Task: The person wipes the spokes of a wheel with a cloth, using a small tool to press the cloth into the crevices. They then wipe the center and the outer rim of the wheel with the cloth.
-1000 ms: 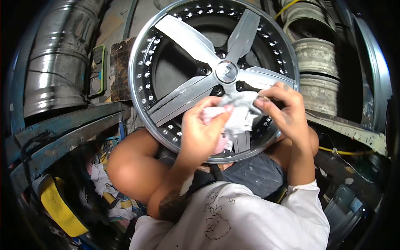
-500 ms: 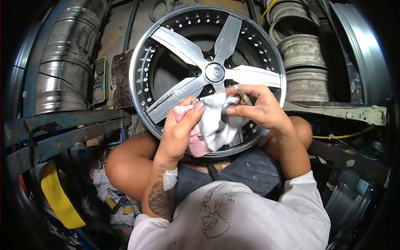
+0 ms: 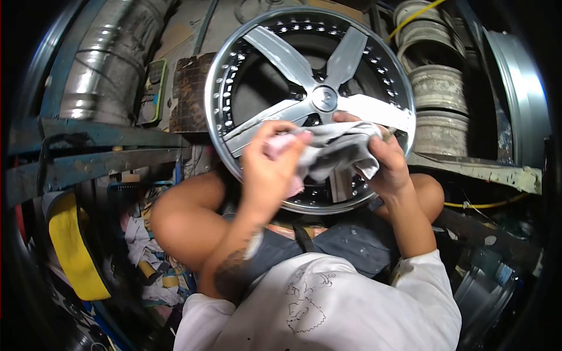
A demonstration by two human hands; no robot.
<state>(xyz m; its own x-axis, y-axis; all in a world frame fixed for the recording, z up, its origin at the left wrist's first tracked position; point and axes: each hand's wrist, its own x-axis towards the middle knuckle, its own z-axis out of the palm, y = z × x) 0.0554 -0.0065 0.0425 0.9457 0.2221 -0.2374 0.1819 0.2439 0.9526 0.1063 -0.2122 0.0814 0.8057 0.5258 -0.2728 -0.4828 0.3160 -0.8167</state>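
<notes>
A silver five-spoke car wheel with a polished lip and a ring of small bolts lies in front of my legs. Above its lower part, my left hand is closed on a pink cloth, slightly smeared by motion. My right hand grips a grey-white rag, which is stretched between both hands and touches the left fingers. Something small and thin shows by the right thumb, too blurred to name. The rag and hands hide the wheel's lower spokes in part.
Worn wheel rims are stacked at the right, and metal barrels stand at the left. A phone-like object with a green edge leans beside a brown block. Blue metal rails cross at left. A yellow pad hangs below.
The grey-white rag has gone from bunched up to stretched sideways between my hands. Both hands have shifted right in view, and the whole scene has moved slightly as the head turned.
</notes>
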